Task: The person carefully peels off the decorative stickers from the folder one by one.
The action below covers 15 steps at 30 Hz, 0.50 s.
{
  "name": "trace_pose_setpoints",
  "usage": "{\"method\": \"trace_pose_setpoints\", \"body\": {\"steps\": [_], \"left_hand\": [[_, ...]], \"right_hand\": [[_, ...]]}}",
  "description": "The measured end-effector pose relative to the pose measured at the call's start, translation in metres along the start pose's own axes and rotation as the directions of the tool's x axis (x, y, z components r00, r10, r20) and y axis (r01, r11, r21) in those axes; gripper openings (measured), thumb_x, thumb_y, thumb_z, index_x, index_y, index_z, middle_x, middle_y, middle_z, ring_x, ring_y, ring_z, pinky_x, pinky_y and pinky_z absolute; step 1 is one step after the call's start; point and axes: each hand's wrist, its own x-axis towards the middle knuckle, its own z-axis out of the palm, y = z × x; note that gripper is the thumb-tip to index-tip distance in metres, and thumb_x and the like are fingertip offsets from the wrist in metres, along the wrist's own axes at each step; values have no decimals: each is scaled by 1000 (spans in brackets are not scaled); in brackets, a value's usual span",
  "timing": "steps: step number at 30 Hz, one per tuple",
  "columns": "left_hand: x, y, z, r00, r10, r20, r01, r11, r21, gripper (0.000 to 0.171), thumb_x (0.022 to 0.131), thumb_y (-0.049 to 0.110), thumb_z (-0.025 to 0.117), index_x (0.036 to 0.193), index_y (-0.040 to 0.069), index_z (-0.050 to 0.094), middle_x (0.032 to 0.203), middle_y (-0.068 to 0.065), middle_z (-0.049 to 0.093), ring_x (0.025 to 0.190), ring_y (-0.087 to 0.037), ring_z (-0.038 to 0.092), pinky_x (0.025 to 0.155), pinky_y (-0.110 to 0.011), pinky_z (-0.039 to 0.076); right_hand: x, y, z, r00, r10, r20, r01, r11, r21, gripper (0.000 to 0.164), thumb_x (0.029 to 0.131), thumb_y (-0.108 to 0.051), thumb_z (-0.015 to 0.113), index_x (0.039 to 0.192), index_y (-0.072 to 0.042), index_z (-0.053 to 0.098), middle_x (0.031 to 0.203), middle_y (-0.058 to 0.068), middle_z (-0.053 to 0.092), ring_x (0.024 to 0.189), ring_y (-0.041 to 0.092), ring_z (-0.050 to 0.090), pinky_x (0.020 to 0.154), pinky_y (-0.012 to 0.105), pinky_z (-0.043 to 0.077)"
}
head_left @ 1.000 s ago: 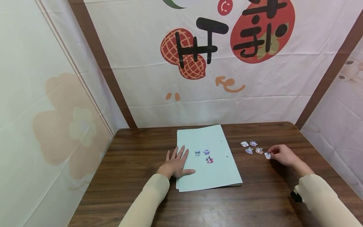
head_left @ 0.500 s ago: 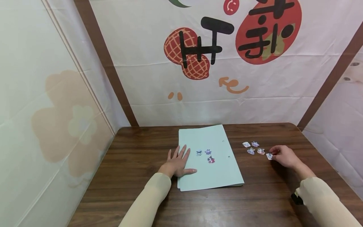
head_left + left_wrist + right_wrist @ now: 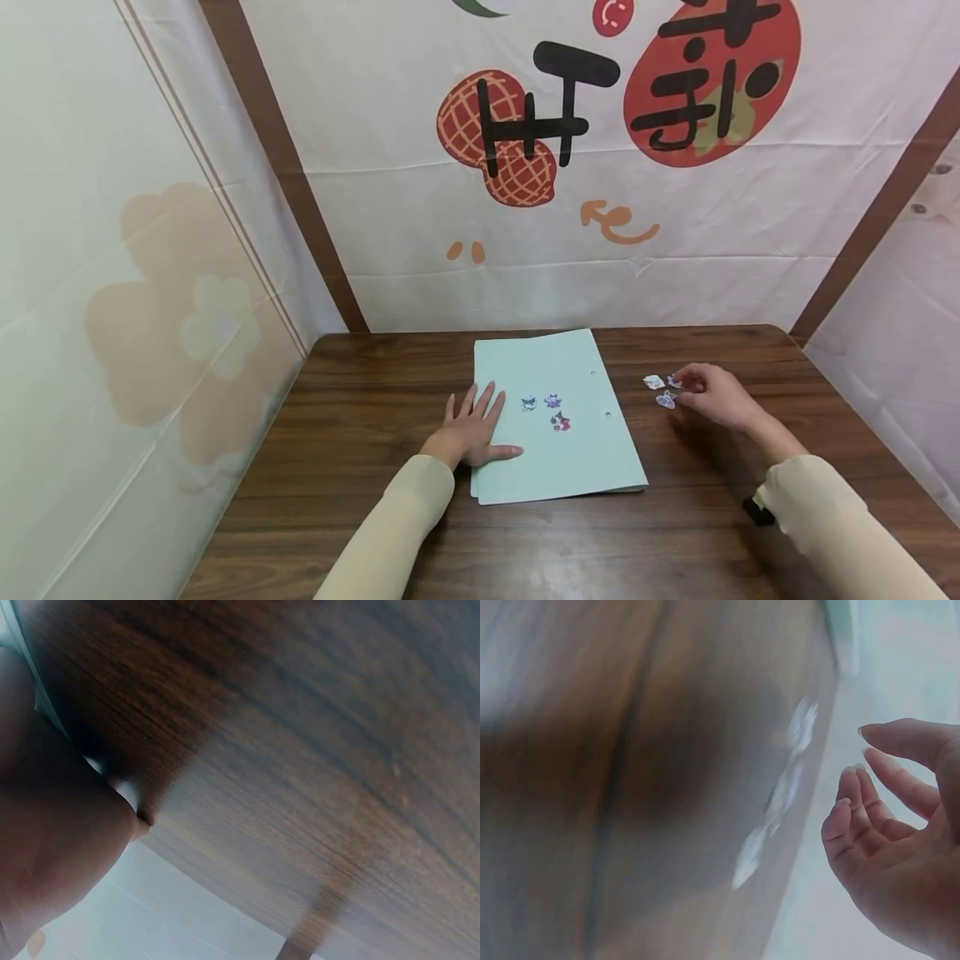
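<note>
My left hand (image 3: pixel 468 433) rests with spread fingers on the left side of a pale green booklet (image 3: pixel 577 467) with two small holes. Three cartoon stickers lie on it: a blue-black one (image 3: pixel 528 403), a purple one (image 3: pixel 552 401) and a red-pink one (image 3: pixel 560 422). To the right, my right hand (image 3: pixel 720 400) hovers beside a small group of stickers on the wood, its fingertips near a purple sticker (image 3: pixel 673 381). A whitish sticker (image 3: pixel 654 382) and a bluish sticker (image 3: pixel 666 400) lie left of them. Thumb and fingers (image 3: pixel 840 825) stand apart with nothing visible between them.
The dark wooden table (image 3: pixel 360 467) carries everything. Behind it hangs a white printed cloth (image 3: pixel 405 208), with another pale cloth (image 3: pixel 75 250) along the left. A black device (image 3: pixel 759 512) sits at the right wrist.
My right hand has let go of the sticker at the group's right end and moved left. It now blocks that spot and the reddish sticker from sight. The left hand stays put.
</note>
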Motion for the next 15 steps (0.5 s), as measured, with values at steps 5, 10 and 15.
{"method": "trace_pose_setpoints", "body": {"steps": [5,10,15], "left_hand": [[0,0,0,1000,-2,-2,2,1000,10,102,94,78,44,167,18,5,173,-5,-7,158,-33,-9,123,-62,-3],[0,1,0,1000,-4,-11,4,1000,11,103,93,79,44,167,18,7,173,-5,-4,158,-33,-6,123,-62,-1],[1,1,-2,1000,-4,-8,4,1000,23,103,93,79,43,167,18,6,173,-5,-5,158,-33,-7,123,-62,-1]], "right_hand": [[15,-28,12,996,-79,43,78,997,9,27,92,-3,70,117,7,66,109,22,67,87,24,58,69,35,50],[27,-55,26,987,-130,98,130,991,6,27,93,-5,71,118,5,67,112,19,66,88,23,58,73,37,51],[39,-76,43,971,-182,158,181,983,20,27,91,-2,71,116,6,67,107,20,66,82,20,58,71,36,51]]}}
